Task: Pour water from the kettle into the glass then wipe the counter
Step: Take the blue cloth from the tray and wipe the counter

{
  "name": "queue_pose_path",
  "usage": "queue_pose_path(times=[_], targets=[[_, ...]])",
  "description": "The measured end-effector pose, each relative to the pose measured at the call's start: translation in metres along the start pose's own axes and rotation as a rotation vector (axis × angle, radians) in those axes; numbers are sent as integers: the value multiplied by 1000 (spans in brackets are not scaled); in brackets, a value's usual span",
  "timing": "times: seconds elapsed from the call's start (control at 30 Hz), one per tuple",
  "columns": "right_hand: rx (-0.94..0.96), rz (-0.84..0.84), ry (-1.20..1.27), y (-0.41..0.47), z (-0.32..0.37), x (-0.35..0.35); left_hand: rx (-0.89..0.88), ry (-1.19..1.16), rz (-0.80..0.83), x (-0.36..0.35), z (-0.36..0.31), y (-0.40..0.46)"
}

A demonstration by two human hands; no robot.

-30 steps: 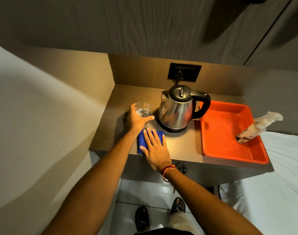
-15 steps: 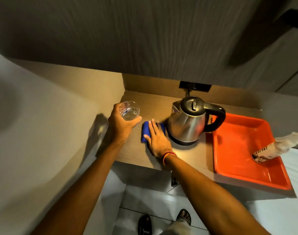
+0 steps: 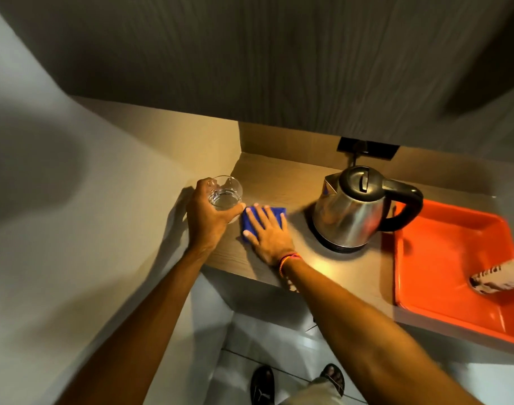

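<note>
My left hand (image 3: 206,214) grips a clear glass (image 3: 226,191) with water in it, held just above the left end of the wooden counter (image 3: 279,176). My right hand (image 3: 266,232) lies flat, fingers spread, on a folded blue cloth (image 3: 274,213) that rests on the counter beside the glass. The steel kettle (image 3: 349,217) with a black lid and handle stands upright on its base to the right of the cloth, untouched.
An orange tray (image 3: 442,258) sits at the counter's right end with a spray bottle (image 3: 501,276) lying in it. A black wall socket (image 3: 366,147) is behind the kettle. A dark cabinet hangs overhead, a wall closes the left side, and my feet show below.
My left hand has lifted the glass off the counter and shifted it left. My right hand has slid the blue cloth away from the front edge toward the spot where the glass stood.
</note>
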State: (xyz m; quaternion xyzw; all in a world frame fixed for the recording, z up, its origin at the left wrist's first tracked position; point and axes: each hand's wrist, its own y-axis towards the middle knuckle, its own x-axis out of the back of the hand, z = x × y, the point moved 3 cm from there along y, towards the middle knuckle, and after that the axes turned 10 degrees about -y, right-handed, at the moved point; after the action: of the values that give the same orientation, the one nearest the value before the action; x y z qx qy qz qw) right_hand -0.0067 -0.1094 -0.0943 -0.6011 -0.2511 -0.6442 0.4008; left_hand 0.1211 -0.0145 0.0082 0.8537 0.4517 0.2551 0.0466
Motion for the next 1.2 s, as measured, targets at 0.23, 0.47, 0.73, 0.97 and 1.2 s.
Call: queue_pose_path(times=[0.23,0.47,0.73,0.97,1.2], targets=[[-12,-99,29,-48,-8,-19,21,-112,76,-35,2,-4],[-143,-143,2,-102,-52,-35,158,-192,214,-93,13,-32],[-207,-140,18,-130,-62,-34,217,-185,263,-122,17,-45],[-262,-295,126,-140,-71,-26,399,-84,256,-117,20,-59],[-478,-471,377,-150,-83,-23,196,405,359,-129,10,-128]])
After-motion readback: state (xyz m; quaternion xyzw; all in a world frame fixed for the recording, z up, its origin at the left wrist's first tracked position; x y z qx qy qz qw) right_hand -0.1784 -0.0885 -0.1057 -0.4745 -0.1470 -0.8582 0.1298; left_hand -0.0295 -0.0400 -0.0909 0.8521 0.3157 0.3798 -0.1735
